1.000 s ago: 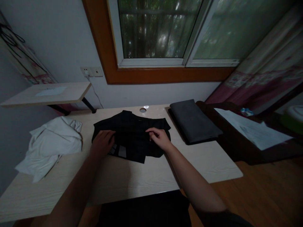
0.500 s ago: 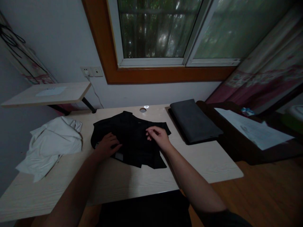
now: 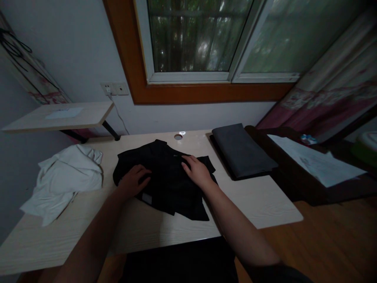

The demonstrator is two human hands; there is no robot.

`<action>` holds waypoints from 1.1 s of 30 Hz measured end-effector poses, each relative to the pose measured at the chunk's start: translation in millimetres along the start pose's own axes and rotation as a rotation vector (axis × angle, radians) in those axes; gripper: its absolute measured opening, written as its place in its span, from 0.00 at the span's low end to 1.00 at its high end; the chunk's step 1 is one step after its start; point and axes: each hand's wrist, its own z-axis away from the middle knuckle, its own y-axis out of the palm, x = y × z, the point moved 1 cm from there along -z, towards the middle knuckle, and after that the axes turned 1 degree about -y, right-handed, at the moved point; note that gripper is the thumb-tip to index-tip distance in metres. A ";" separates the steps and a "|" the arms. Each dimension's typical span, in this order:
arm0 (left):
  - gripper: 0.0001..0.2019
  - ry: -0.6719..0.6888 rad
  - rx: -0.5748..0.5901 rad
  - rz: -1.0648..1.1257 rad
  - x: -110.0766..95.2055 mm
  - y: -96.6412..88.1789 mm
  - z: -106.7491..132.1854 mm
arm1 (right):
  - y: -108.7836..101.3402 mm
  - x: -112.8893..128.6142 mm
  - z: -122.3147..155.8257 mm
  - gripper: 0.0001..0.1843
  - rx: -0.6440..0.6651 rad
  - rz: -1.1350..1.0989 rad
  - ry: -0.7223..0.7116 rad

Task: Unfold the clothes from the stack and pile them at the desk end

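Observation:
A black garment [image 3: 165,177], perhaps a shirt, lies spread and wrinkled on the pale wooden desk [image 3: 188,230]. Its left part carries a small grey patch [image 3: 147,198] near the front edge. My left hand [image 3: 134,181] rests on the garment's left side, fingers slightly curved and thumb apart. On its right half lies my right hand [image 3: 196,171], palm down with the fingers stretched out and the thumb spread. Neither hand grips the cloth. The dark fabric hides most of its folds.
A crumpled white cloth [image 3: 69,169] lies at the left, below a raised shelf [image 3: 59,118]. Dark grey folded fabric [image 3: 241,151] sits at the desk's right back. Beyond it, a sheet of paper [image 3: 312,159] rests on a dark surface. A window [image 3: 203,39] is ahead.
My right hand has gone from closed fingertips to lying flat on the cloth. The garment's lower right part has shifted slightly toward me and right. My left hand has barely moved.

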 end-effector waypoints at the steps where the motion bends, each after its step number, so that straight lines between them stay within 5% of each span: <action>1: 0.16 -0.005 -0.015 -0.019 -0.2 0.2 -1.0 | -1.7 1.1 0.2 0.16 0.000 0.044 0.014; 5: 0.22 -0.009 -0.005 -0.076 2.3 2.5 -3.3 | -9.4 4.6 1.3 0.19 -0.028 0.183 0.055; 10: 0.14 0.016 0.017 -0.035 11.7 4.3 -1.5 | -12.8 4.7 1.9 0.20 0.000 0.168 0.097; 14: 0.10 0.049 0.016 0.006 16.2 5.0 0.0 | -7.0 -1.1 -1.0 0.03 0.006 0.058 -0.073; 19: 0.09 0.081 0.016 0.010 12.2 2.9 0.2 | 6.1 -7.1 -2.3 0.13 0.108 -0.081 -0.256; 24: 0.09 0.093 0.023 -0.001 7.7 0.5 0.0 | 9.6 -2.6 -0.3 0.17 0.211 -0.027 -0.197; 33: 0.05 0.114 -0.026 -0.067 2.2 -3.7 -1.5 | -0.6 -5.0 -3.3 0.03 0.223 -0.078 -0.135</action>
